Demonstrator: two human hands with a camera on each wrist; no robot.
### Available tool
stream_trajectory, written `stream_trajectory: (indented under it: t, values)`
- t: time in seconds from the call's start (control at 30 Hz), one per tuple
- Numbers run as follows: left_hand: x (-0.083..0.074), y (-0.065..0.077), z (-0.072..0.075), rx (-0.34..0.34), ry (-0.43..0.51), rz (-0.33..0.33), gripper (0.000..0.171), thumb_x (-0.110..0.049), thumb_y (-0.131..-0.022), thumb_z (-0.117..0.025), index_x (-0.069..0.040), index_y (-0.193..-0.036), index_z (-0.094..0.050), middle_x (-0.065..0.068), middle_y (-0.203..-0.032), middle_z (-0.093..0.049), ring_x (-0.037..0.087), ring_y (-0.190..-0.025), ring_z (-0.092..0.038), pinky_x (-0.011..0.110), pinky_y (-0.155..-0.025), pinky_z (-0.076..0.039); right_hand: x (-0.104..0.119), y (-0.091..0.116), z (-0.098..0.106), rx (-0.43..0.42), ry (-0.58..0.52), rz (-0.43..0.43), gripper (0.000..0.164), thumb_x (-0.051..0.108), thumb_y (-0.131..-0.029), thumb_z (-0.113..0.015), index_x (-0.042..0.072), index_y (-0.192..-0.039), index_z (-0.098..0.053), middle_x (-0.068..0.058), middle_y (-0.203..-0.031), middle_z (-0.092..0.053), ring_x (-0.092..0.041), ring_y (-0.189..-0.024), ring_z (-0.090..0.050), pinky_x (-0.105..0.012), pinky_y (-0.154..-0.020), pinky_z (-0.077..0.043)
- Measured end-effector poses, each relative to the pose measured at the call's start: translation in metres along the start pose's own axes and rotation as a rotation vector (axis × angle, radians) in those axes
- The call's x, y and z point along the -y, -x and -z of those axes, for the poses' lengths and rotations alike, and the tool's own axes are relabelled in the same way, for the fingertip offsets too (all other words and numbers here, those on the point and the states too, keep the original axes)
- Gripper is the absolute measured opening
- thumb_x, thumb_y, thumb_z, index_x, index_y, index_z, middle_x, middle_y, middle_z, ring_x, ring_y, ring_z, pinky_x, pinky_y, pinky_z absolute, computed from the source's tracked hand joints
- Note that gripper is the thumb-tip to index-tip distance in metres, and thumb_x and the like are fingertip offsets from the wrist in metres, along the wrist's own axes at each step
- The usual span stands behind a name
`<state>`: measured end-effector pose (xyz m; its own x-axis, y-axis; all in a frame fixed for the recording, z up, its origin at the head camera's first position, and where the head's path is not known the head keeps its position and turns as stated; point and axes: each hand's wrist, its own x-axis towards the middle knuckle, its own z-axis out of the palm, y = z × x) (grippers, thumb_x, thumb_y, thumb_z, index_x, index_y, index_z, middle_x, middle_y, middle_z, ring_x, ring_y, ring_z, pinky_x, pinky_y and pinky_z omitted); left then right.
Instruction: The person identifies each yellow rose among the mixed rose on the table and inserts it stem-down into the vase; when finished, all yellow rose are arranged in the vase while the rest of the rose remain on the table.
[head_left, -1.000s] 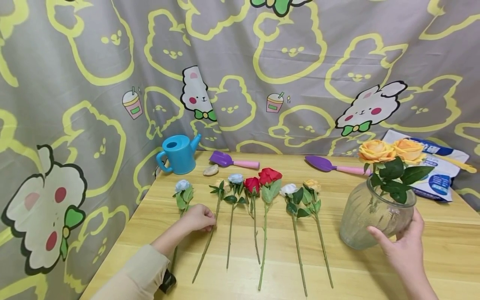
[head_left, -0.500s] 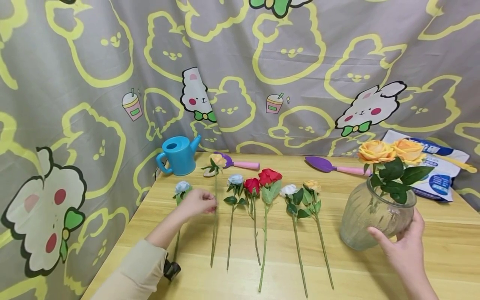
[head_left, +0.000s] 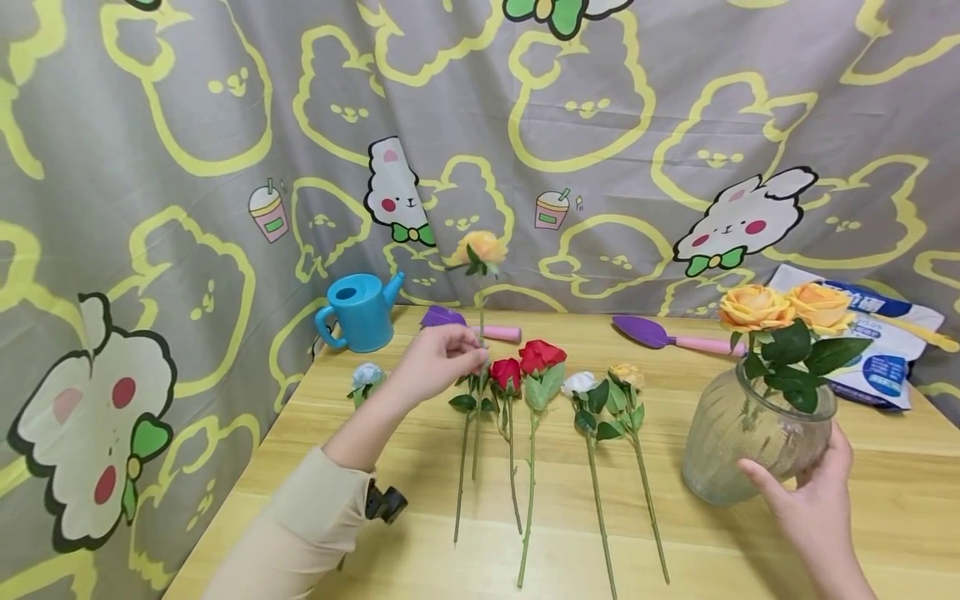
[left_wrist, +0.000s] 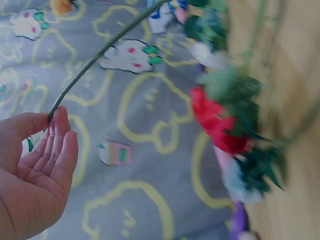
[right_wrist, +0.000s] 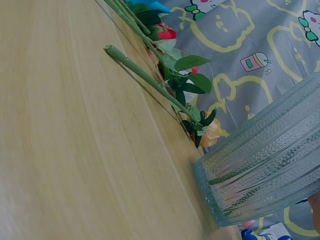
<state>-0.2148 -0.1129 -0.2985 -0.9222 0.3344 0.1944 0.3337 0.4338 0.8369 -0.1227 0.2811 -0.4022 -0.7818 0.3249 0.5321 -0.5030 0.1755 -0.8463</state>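
Observation:
My left hand (head_left: 438,362) pinches the stem (left_wrist: 86,70) of a yellow rose (head_left: 483,248) between thumb and fingertips. The rose is held upright, raised over the table, its bloom in front of the curtain. On the right, my right hand (head_left: 813,504) holds a ribbed clear glass vase (head_left: 720,454) by its side, thumb in front; the other fingers are partly hidden behind it. Two orange roses (head_left: 756,307) with dark green leaves stand in the vase. Between the hands lie red roses (head_left: 542,357), a white rose (head_left: 579,383) and another yellow rose (head_left: 626,375), stems toward me.
A blue rose (head_left: 366,375) lies at left, partly behind the left arm. At the back stand a blue watering can (head_left: 362,312), a purple shovel (head_left: 498,332) with pink handle and a purple trowel (head_left: 643,330). A white-and-blue bag (head_left: 885,367) lies behind the vase.
My left hand has lifted the yellow rose off the table and carried it up and to the right, turning it upright. The right hand and vase stay in place.

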Motion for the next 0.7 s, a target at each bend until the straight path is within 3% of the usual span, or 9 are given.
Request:
stream_trajectory:
  t: [0.33, 0.4, 0.57, 0.63, 0.7]
  values:
    - [-0.059, -0.024, -0.012, -0.107, 0.208, -0.181, 0.013, -0.013, -0.084, -0.064, -0.003, -0.093, -0.064, 0.006, -0.082, -0.067, 0.019, -0.075, -0.064, 0.029, -0.070, -0.052, 0.000, 0.002, 0.001, -0.015, 0.044, -0.008, 0.100, -0.035, -0.056, -0.059, 0.008, -0.138, -0.022, -0.010, -0.129, -0.034, -0.013, -0.111, -0.043, -0.011, -0.088, -0.037]
    - [-0.071, -0.029, -0.016, -0.117, 0.216, -0.202, 0.015, -0.015, -0.084, -0.064, -0.004, -0.095, -0.064, 0.004, -0.084, -0.067, 0.018, -0.076, -0.064, 0.029, -0.061, -0.053, -0.001, 0.002, 0.001, -0.017, 0.050, -0.008, 0.100, -0.035, -0.056, -0.059, 0.007, -0.138, -0.022, -0.010, -0.129, -0.035, -0.013, -0.111, -0.043, -0.011, -0.088, -0.037]
    - [-0.106, -0.038, -0.039, -0.047, 0.367, -0.266, 0.019, -0.011, -0.083, -0.065, 0.001, -0.098, -0.063, 0.010, -0.088, -0.067, 0.017, -0.078, -0.065, 0.026, -0.064, -0.053, -0.001, 0.002, 0.002, -0.020, 0.051, 0.005, 0.098, -0.035, -0.057, -0.059, 0.007, -0.137, -0.022, -0.010, -0.128, -0.035, -0.012, -0.110, -0.044, -0.011, -0.088, -0.037]
    - [-0.122, -0.038, -0.050, -0.008, 0.433, -0.310, 0.018, -0.005, -0.083, -0.064, 0.005, -0.097, -0.062, 0.014, -0.088, -0.066, 0.016, -0.077, -0.065, 0.026, -0.073, -0.052, -0.002, 0.002, 0.001, -0.020, 0.055, 0.010, 0.097, -0.034, -0.057, -0.059, 0.006, -0.137, -0.023, -0.010, -0.127, -0.036, -0.012, -0.109, -0.044, -0.011, -0.088, -0.037]
    - [-0.140, -0.034, -0.060, 0.018, 0.480, -0.351, 0.016, -0.001, -0.083, -0.062, 0.008, -0.096, -0.061, 0.017, -0.088, -0.066, 0.014, -0.076, -0.065, 0.027, -0.073, -0.052, -0.002, 0.002, 0.000, -0.019, 0.062, 0.013, 0.096, -0.034, -0.057, -0.059, 0.006, -0.137, -0.024, -0.010, -0.127, -0.036, -0.011, -0.109, -0.045, -0.011, -0.088, -0.037]
